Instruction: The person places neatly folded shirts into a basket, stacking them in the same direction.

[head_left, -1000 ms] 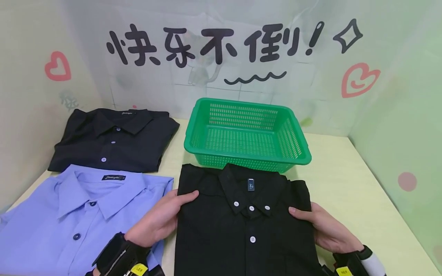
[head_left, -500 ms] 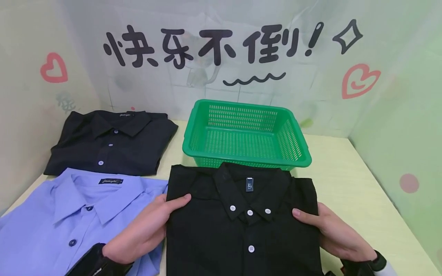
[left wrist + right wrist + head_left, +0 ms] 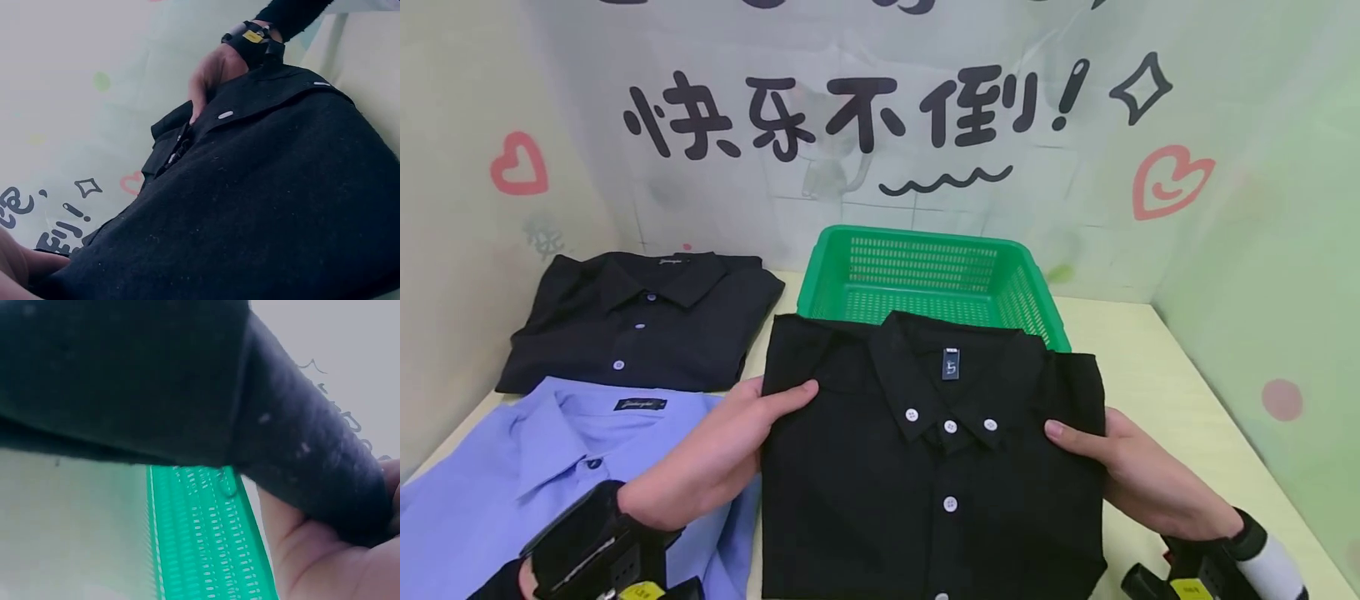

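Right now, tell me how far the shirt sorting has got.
Done: nothing lies in the green basket. In hand: the left hand and right hand grip the folded black shirt by its sides, lifted near the basket. Left: the blue shirt and dark shirt.

Left hand [image 3: 711, 454] at left edge of folded black shirt [image 3: 925, 467], thumb on top, fingers hidden beneath, grip closed on cloth. Right hand [image 3: 1138, 479] at right edge of shirt, thumb on top, fingers under, palm cupping fold. Both forearms reach in from below shirt's near edge. Black strap-on device on each wrist; white cuff behind right one.
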Demonstrator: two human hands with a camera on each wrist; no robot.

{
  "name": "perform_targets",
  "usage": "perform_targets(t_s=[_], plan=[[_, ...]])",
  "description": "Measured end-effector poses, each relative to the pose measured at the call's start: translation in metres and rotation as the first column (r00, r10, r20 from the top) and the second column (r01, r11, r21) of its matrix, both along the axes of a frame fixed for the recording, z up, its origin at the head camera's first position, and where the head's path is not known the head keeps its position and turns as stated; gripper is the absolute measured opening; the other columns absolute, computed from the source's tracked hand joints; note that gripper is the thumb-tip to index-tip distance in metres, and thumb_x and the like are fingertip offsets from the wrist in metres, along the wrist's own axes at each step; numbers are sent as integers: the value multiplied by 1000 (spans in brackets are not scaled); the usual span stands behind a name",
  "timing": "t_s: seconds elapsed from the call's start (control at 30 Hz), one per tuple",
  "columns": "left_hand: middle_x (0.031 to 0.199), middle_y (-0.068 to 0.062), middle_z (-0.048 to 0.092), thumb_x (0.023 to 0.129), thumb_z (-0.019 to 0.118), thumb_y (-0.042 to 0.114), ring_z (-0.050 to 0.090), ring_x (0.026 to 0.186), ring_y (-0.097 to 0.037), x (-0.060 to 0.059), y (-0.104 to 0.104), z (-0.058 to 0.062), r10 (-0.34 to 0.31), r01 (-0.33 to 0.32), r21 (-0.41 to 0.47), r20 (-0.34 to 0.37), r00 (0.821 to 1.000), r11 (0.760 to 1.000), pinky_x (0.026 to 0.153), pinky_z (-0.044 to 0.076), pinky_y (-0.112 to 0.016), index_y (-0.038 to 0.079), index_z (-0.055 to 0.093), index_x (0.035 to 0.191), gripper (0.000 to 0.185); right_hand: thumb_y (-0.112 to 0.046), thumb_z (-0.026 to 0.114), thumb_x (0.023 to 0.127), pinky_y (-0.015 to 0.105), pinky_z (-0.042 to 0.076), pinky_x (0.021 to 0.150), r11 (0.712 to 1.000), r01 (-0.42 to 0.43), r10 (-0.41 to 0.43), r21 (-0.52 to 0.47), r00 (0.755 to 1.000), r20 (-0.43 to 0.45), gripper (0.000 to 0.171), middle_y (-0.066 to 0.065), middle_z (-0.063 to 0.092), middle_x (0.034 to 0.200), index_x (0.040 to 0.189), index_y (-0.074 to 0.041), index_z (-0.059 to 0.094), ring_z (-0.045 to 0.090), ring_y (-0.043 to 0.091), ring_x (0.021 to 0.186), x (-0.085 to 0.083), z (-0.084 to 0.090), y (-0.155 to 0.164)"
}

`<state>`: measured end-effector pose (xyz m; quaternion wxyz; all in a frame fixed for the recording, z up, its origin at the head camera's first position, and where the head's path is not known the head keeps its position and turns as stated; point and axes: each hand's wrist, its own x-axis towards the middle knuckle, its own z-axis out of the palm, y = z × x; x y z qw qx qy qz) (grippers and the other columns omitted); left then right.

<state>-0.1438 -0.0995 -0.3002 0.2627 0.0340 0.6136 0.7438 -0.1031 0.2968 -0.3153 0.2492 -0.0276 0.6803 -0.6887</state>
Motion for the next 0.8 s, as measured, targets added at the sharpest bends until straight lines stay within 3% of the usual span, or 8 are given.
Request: perform_targets(t_s=[0.2,0.43,0.63,0.8], plan=[[126,-13,59,103,55,26,61,110,-23,-24,4,9,-5,4,-24,-55,998,1000,93,48,-37,-1,42,138,47,-19,52,104,42,46,96,998,24,-20,52,997,-69,35,16,59,127,133,0,46,58,29,115,-26,14,-2],[134,-15,52,105,50,24,58,113,-23,-57,9,14,-20,17,-46,-74,997,999,99,43,-38,0,36,144,48,-24,56,103,39,50,91,990,17,7,141,986,-166,37,16,63,117,126,4,51,63,28,105,-58,24,-2],[136,-14,49,106,47,20,56,115,-25,-84,20,18,-22,17,-56,-75,997,998,100,43,-38,1,35,145,45,-25,58,101,38,51,89,979,50,-11,199,982,-190,39,13,65,113,125,5,52,65,27,100,-80,31,1],[138,-13,46,106,47,19,52,118,-27,-109,28,29,-14,6,-105,-80,997,994,102,41,-39,1,34,146,46,-23,59,101,36,50,90,968,71,-29,240,984,-174,40,13,63,116,129,4,48,64,26,101,-97,45,1]])
